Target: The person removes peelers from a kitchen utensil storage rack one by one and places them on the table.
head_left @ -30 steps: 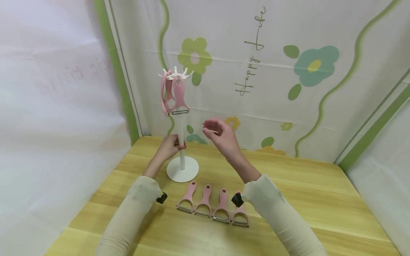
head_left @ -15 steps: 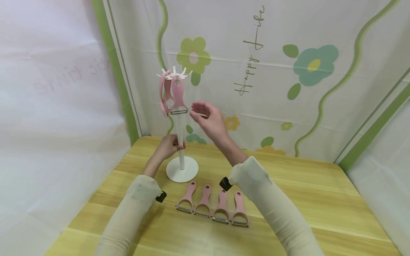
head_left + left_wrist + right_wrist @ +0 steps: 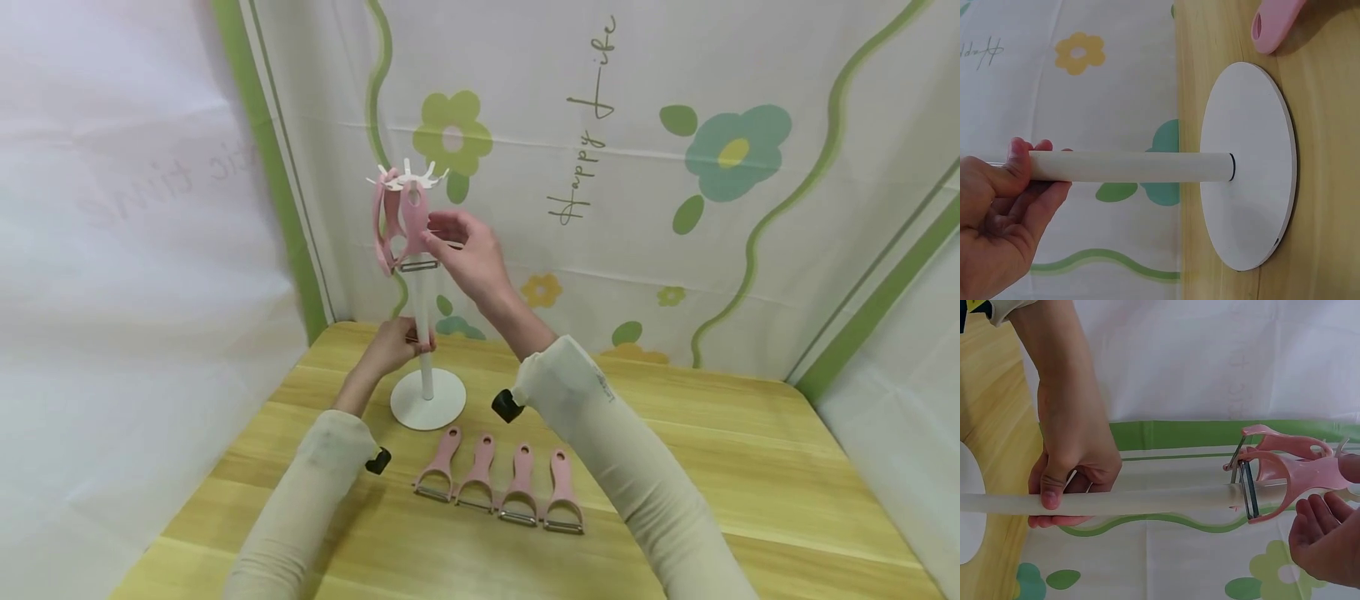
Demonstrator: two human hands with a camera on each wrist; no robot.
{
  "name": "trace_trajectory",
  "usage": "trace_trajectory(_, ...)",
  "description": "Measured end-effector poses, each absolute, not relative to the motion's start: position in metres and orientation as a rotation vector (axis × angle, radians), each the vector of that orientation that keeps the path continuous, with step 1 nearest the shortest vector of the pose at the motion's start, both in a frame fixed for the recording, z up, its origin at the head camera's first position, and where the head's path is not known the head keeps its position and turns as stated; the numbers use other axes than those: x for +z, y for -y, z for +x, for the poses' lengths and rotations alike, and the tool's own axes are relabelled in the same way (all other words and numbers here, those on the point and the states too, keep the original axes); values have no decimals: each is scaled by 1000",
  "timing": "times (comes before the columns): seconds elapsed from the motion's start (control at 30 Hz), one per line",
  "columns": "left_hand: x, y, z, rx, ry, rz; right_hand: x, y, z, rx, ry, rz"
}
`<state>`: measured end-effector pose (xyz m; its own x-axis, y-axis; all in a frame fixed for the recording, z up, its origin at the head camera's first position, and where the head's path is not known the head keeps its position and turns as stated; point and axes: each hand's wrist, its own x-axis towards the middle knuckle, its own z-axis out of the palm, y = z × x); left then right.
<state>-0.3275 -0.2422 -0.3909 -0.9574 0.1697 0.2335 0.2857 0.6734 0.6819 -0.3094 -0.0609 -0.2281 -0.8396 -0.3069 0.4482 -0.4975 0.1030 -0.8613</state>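
Observation:
A white stand (image 3: 422, 296) with a ring of hooks (image 3: 407, 177) rises from a round base (image 3: 427, 400). My left hand (image 3: 396, 344) grips its pole below the middle; in the left wrist view that hand (image 3: 1004, 219) has thumb and fingers around the pole. A pink peeler (image 3: 414, 208) hangs from a front hook, blade down. My right hand (image 3: 474, 258) is at its handle, thumb in front and fingers at the far side, partly hidden. Other pink peelers (image 3: 381, 225) hang to the left, overlapping each other.
Several pink peelers (image 3: 522, 487) lie in a row on the wooden table (image 3: 675, 500), in front of the stand's base, handles pointing away. A white floral cloth (image 3: 570, 275) hangs behind the table's back edge, and another white cloth (image 3: 135, 292) hangs at the left.
My right hand has moved up and left from beside the stand to the handle of the front hanging peeler. My left hand has stayed on the pole.

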Motion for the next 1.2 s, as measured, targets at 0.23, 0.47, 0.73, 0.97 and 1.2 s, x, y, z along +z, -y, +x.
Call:
trace_trajectory(0.23,-388,242,-324,-1170,2758,-349,-221,68,-313,1924,2201,765)
trace_trajectory(0.47,-387,242,-322,-1219,2770,-294,-214,74,-319,2099,2189,768)
trace_trajectory(0.73,-389,239,-323,-1251,2750,-334,-210,72,-314,2147,2145,826)
trace_trajectory(0.97,-389,240,-323,-1256,2763,-329,-203,70,-306,2103,2121,837)
trace_trajectory(1.2,-387,239,-323,-1261,2754,-338,-208,53,-296,2085,2090,889)
